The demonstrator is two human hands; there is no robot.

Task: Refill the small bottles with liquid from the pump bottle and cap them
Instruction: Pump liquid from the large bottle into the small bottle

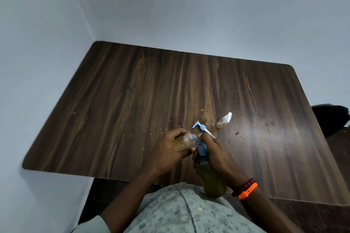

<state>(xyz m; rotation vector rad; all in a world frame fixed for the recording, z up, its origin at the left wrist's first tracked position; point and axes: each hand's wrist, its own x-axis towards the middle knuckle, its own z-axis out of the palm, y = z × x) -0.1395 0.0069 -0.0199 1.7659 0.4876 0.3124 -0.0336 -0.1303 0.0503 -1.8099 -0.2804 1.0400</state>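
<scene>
loose pump [202, 128] beside capped bottle [224, 120].

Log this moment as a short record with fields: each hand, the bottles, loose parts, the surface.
left hand: holds an open small bottle, tilted, part full
right hand: grips the pump bottle, nozzle at the small bottle's mouth
capped bottle: lies on the table
loose pump: lies beside it

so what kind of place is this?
Probably a plain room at home or in an office, not a lab: wood-grain table pushed into a bare white wall corner, with crumbs on it.
</scene>
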